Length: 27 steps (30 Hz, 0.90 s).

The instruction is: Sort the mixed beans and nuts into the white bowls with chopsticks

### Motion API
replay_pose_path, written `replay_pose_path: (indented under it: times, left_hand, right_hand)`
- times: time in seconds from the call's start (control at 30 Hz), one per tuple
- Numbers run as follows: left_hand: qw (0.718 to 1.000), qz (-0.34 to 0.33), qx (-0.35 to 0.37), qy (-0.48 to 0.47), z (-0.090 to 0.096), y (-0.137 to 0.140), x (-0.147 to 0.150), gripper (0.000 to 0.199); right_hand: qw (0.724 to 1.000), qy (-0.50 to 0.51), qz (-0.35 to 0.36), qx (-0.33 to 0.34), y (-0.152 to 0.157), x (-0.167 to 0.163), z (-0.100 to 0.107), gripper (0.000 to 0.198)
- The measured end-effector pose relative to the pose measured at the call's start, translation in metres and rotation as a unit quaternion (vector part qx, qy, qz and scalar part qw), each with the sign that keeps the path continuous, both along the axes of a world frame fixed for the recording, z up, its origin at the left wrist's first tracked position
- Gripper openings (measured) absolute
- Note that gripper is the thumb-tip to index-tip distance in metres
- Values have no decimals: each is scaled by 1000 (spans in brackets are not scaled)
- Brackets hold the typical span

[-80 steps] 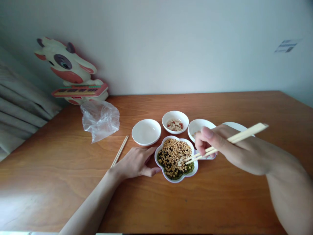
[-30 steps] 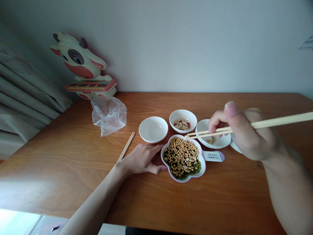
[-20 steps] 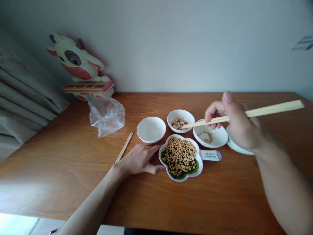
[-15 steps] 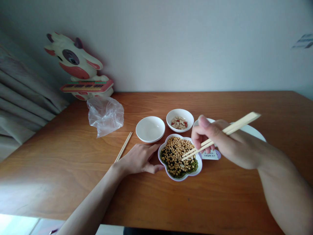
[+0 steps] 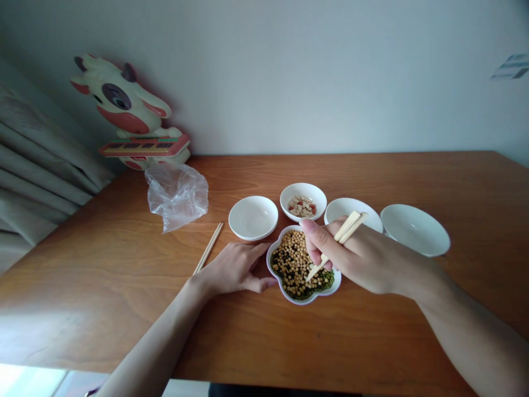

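Note:
A flower-shaped bowl point(image 5: 283, 287) with a pale purple rim holds yellow beans, dark beans and green beans. My left hand point(image 5: 237, 267) curves its thumb and fingers against the bowl's left side, holding it. In my right hand point(image 5: 351, 256) is a pair of wooden chopsticks point(image 5: 345, 230), gripped between thumb and fingers. Their tips reach down among the beans at the bowl's lower right, close together; whether they pinch a piece I cannot tell. Behind the bowl, a small white bowl point(image 5: 303, 194) contains pale flat pieces with some red ones.
More white bowls stand around: one at the left point(image 5: 253, 218), one partly behind my right hand point(image 5: 353, 208), one far right point(image 5: 415, 229). Another pair of chopsticks point(image 5: 210, 245) lies left. A crumpled plastic bag point(image 5: 177, 196) rests before a cow-shaped toy keyboard point(image 5: 140, 121).
My right hand has moved left and lower over the flower-shaped bowl. The chopsticks have turned steeper and their tips have drawn together. My left hand stays at the rim.

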State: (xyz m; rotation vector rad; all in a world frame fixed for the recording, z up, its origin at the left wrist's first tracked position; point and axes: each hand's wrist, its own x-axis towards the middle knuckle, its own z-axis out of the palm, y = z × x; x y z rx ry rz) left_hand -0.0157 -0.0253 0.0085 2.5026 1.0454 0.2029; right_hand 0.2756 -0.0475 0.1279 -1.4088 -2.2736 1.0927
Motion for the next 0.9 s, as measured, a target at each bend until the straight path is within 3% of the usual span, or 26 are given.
replay_pose_path:
  times: [0.23, 0.4, 0.5, 0.63, 0.8, 0.9]
  left_hand:
    - [1000, 5, -12, -4, 2, 0, 0, 63]
    - [1000, 2, -9, -7, 1, 0, 0, 55]
    - [1000, 5, -7, -2, 2, -1, 0, 52]
    - [1000, 7, -7, -6, 3, -1, 1, 50]
    - [1000, 2, 0, -8, 0, -1, 0, 50]
    - [1000, 0, 6, -11, -2, 0, -1, 51]
  right_hand:
    - [992, 104, -55, 46, 13, 14, 1, 75]
    - [943, 206, -172, 198, 36, 27, -1, 73]
    - [929, 211, -190, 236, 47, 31, -4, 72]
    - [943, 189, -168, 216, 39, 38, 9, 73]
    - [997, 60, 12, 41, 12, 41, 29, 72]
    - [999, 2, 40, 34, 6, 36, 23, 65]
